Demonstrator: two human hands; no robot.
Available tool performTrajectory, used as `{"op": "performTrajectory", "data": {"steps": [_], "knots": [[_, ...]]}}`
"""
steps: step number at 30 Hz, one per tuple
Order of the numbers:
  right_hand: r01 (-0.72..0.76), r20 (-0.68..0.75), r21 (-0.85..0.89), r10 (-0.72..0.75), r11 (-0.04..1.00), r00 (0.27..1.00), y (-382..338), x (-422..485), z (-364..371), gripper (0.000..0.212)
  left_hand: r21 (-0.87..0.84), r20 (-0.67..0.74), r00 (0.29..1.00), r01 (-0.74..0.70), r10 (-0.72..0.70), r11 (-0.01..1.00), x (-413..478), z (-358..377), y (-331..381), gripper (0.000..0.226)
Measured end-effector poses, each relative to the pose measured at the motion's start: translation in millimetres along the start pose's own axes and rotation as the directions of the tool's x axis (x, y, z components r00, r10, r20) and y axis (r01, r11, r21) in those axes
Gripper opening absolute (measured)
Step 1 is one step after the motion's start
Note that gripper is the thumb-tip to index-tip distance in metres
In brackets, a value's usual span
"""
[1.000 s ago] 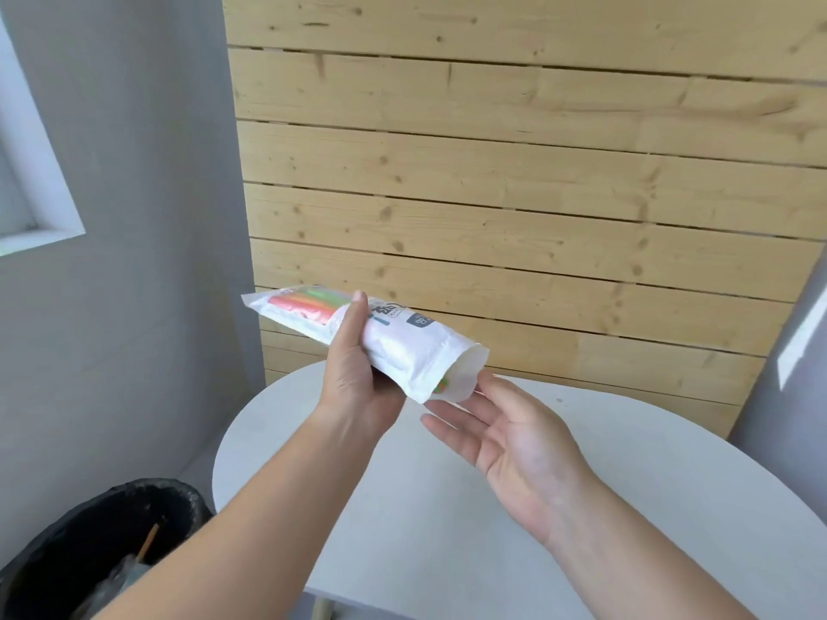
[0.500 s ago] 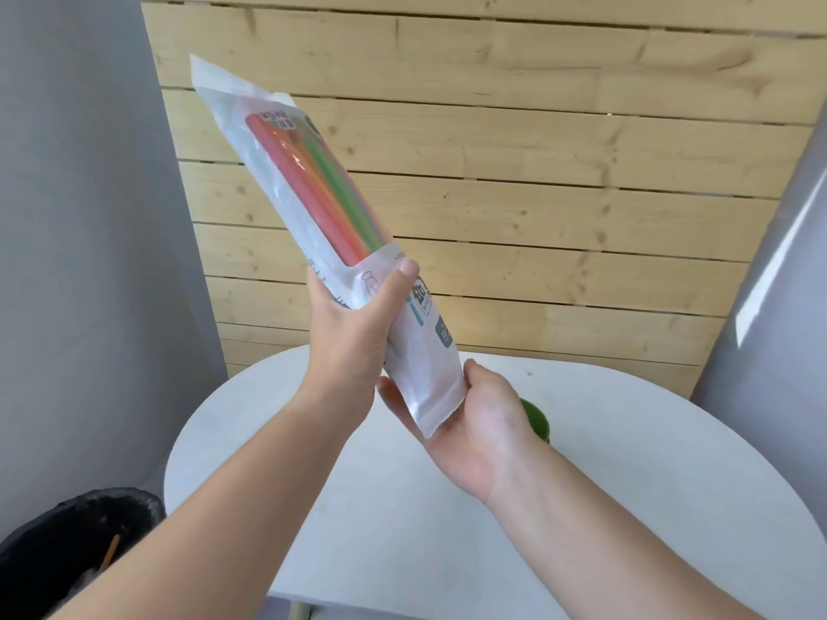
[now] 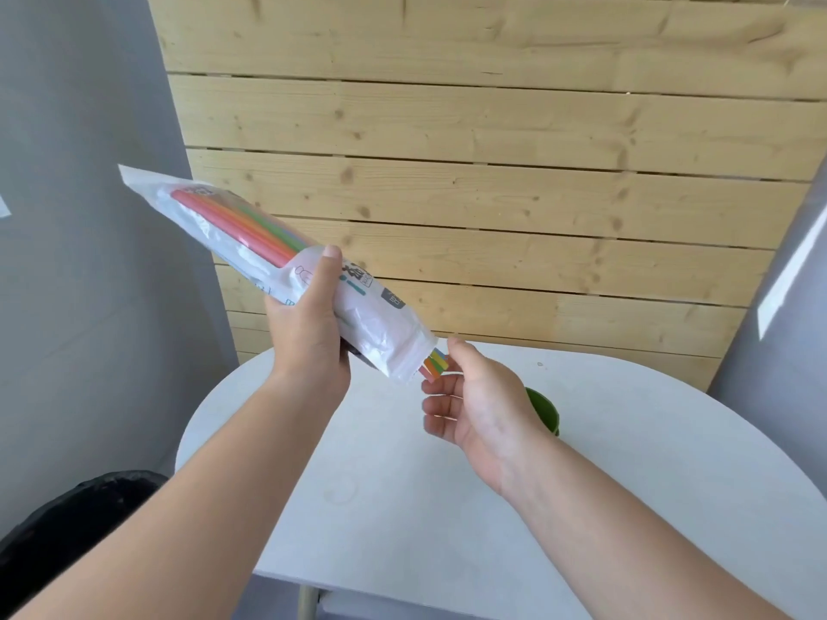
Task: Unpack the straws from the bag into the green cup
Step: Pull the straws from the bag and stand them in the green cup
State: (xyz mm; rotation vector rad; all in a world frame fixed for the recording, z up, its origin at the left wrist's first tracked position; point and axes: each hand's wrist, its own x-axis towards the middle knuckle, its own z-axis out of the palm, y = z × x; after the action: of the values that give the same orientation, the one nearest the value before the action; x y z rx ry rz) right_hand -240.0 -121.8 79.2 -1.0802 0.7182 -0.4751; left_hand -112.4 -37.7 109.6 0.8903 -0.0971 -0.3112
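Left hand [image 3: 309, 333] clamped round the middle of the tilted straw bag [image 3: 286, 270], open end lowest. Coloured straws [image 3: 435, 365] protrude from it, touching the fingertips [image 3: 452, 366] of the open, cupped right hand [image 3: 481, 402]. Green cup [image 3: 543, 411] on the worktop [image 3: 649, 463], partly hidden behind the right hand.

Both bare forearms reach forward. The left hand [image 3: 309, 333] is raised, palm inward, fingers wrapped in a grip with the thumb laid straight upward. The right hand [image 3: 479, 396] sits lower, palm turned left, fingers loosely curled and spread, thumb up, closed on nothing.
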Motion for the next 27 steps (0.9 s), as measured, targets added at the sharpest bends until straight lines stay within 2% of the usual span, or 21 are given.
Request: {"op": "performTrajectory", "data": {"steps": [3,6,10,14,17,22,25,27], "knots": [[0.099,0.005,-0.063,-0.099,0.993,0.995,-1.9,1.5,-3.8,0.03,0.016,-0.042,0.999,0.034,-0.034,0.999,-1.2,2.8,-9.1,0.057],[0.171,-0.05,-0.095,-0.177,0.981,0.983,0.0,5.1,-11.2,0.024,-0.011,-0.107,0.99,0.092,-0.093,0.996,1.2,4.1,-17.5,0.062],[0.215,-0.16,-0.028,-0.217,0.976,0.963,-3.1,10.6,-24.9,0.015,-0.049,-0.205,0.966,0.151,-0.158,0.987,5.5,1.5,-22.2,0.064],[0.203,-0.138,-0.123,-0.22,0.971,0.966,-2.6,13.3,-28.0,0.027,-0.067,-0.248,0.949,0.185,-0.196,0.981,2.9,-1.4,-31.6,0.059],[0.264,-0.122,-0.198,-0.291,0.944,0.949,0.6,15.6,-22.9,0.028,-0.062,-0.254,0.942,0.211,-0.219,0.976,-0.9,0.8,-37.9,0.063],[0.285,-0.227,-0.154,-0.315,0.946,0.921,-3.5,20.6,-27.7,0.028,-0.064,-0.277,0.936,0.208,-0.218,0.976,0.4,-2.2,-36.1,0.067],[0.267,-0.215,-0.199,-0.308,0.943,0.927,-0.8,19.2,-27.2,0.036,-0.056,-0.273,0.94,0.198,-0.205,0.979,-1.6,-3.5,-37.1,0.066],[0.274,-0.176,-0.217,-0.313,0.937,0.933,2.5,18.7,-23.6,0.031,-0.05,-0.266,0.94,0.206,-0.212,0.977,-4.1,-2.5,-38.7,0.067]]}}
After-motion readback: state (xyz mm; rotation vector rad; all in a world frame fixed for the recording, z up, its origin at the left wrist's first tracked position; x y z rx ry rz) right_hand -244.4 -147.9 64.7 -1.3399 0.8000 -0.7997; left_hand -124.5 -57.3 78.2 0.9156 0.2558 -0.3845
